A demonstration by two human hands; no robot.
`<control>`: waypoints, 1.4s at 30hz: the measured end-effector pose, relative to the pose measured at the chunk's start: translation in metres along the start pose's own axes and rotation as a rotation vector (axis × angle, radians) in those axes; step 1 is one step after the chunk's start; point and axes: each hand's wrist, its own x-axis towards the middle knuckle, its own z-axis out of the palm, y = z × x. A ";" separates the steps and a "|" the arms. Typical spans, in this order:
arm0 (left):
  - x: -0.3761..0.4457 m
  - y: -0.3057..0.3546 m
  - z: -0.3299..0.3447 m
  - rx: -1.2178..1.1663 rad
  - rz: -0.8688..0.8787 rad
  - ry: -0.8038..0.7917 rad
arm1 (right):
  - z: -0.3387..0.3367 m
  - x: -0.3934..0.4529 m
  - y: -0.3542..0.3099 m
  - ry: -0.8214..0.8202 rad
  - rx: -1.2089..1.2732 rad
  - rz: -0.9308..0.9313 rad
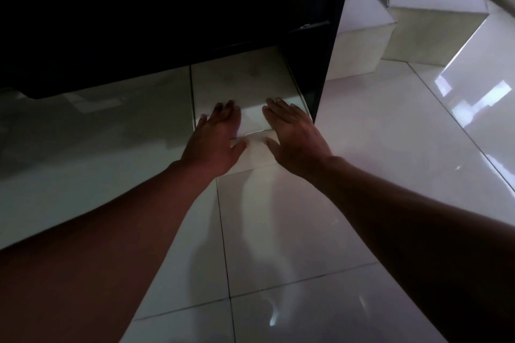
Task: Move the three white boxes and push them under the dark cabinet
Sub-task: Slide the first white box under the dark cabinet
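We find one white box [252, 83] on the tiled floor [376, 125], partly beneath the dark cabinet [167, 8]. Its far end lies under the cabinet's lower edge; its near end projects toward the camera. The box's long axis appears to run from the camera into the recess, with the right flank just beside the cabinet's upright side panel [326, 64]. A seam crosses the near face between the two hands.

The left hand [216, 142] lies flat against the near end of the box, fingers extended and close together, pointing toward the cabinet, thumb spread to the right. It grips nothing. The right hand [295, 136] is placed likewise, palm down, fingers straight and slightly fanned, thumb toward the left hand. It also closes on nothing. The hands are near each other but apart.

Beyond the side panel, on the right, a second white box [362, 44] stands on the floor, and a third white box [434, 8] stands behind it. Whether these two touch we cannot tell.
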 end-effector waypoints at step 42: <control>-0.017 0.188 -0.072 -0.135 0.219 0.248 | -0.178 -0.108 0.050 0.257 -0.007 0.297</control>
